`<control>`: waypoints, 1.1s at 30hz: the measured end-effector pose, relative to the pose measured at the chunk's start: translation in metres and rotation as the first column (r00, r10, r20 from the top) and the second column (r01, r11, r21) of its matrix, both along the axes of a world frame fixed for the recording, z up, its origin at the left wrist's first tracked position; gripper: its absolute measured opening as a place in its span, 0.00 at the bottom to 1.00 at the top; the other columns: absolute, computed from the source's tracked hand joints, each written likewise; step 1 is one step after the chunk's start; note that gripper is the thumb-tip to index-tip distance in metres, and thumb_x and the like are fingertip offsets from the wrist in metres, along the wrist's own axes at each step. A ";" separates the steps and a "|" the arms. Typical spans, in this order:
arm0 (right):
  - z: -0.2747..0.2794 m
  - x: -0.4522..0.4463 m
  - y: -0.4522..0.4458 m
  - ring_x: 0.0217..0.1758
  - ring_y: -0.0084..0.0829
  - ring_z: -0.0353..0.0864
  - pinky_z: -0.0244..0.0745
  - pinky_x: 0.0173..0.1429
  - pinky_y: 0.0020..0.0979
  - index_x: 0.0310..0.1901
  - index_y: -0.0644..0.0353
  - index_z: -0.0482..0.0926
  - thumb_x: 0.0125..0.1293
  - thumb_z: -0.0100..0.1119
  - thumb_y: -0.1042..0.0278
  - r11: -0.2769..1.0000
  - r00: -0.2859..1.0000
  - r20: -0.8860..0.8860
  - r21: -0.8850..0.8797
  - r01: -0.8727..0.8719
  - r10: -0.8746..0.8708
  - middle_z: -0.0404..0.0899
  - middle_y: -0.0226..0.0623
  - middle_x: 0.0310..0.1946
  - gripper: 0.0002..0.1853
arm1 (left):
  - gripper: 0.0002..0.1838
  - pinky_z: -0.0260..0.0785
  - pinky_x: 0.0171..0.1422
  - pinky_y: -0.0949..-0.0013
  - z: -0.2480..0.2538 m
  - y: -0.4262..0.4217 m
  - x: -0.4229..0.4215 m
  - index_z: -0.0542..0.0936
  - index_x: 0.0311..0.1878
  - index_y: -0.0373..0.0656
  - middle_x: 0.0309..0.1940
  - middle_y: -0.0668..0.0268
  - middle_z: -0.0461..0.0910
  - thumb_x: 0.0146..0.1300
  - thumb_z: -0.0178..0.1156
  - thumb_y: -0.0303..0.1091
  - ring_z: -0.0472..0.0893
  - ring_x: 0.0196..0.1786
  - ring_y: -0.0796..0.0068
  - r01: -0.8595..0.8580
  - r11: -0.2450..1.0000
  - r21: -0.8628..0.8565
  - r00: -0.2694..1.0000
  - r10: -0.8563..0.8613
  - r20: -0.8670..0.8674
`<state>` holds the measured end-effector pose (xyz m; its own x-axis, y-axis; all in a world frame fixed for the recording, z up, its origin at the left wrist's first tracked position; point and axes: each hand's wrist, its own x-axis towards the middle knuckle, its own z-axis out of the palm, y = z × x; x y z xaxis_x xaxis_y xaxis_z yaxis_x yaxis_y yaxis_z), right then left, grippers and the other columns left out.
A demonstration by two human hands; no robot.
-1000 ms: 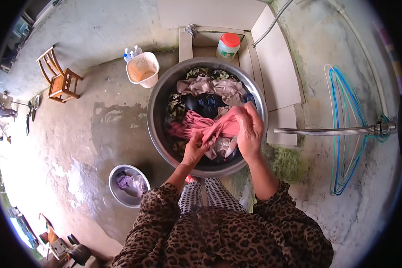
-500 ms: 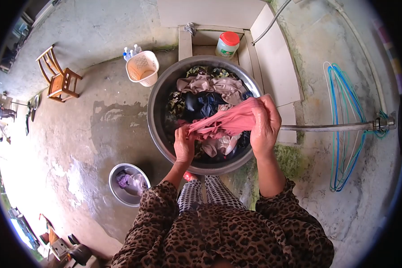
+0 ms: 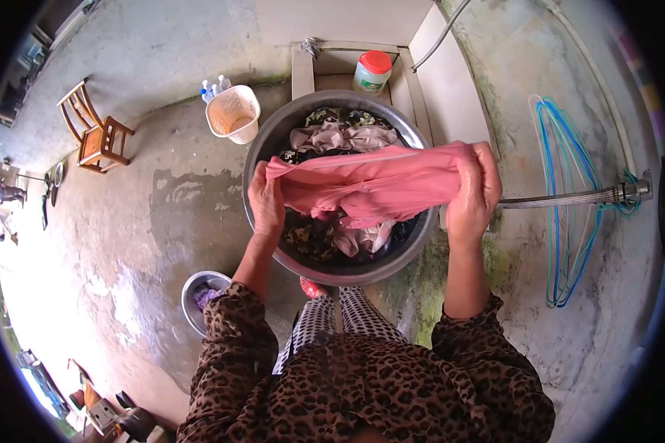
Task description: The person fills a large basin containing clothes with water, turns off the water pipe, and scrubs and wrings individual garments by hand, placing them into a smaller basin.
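Observation:
A wet pink garment (image 3: 369,184) is stretched wide between my two hands, over a large metal basin (image 3: 253,159). My left hand (image 3: 267,198) is closed on its left end, by the basin's left rim. At the right end, my right hand (image 3: 474,193) grips the cloth just past the right rim. Part of the garment sags in the middle; its exact kind I cannot tell. Below it in the basin lie a greyish-pink cloth (image 3: 340,137), camouflage-patterned cloth (image 3: 307,238) and a pale pink piece (image 3: 362,238). The dark clothes in the middle are mostly hidden.
Behind the basin stands a red-lidded jar (image 3: 372,72). A perforated plastic basket (image 3: 233,112) and a wooden chair (image 3: 97,136) are on the left. A small metal basin (image 3: 192,314) holds purple cloth. At right are a metal hose (image 3: 554,201) and several hangers (image 3: 569,207).
My hands have moved apart, left hand leftward and up, right hand rightward. The pink garment has gone from bunched and twisted to spread out between them.

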<state>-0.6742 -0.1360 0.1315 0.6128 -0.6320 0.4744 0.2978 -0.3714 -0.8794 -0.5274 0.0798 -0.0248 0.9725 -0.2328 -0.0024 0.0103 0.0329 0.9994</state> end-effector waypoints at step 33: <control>-0.213 0.010 -0.019 0.24 0.43 0.76 0.70 0.32 0.39 0.27 0.64 0.75 0.63 0.60 0.64 0.965 0.773 -0.634 -0.187 -0.183 0.024 0.73 0.47 0.22 0.13 | 0.15 0.73 0.41 0.68 -0.040 -0.032 0.002 0.81 0.43 0.40 0.32 0.58 0.83 0.68 0.52 0.41 0.83 0.34 0.70 0.334 0.768 0.546 0.942 -0.263 -0.207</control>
<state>-0.6643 -0.1554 -0.0815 0.8777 -0.4714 0.0861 -0.2354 -0.5808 -0.7793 -0.5249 0.0478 -0.0648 0.8385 -0.4329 -0.3309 0.0365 -0.5613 0.8268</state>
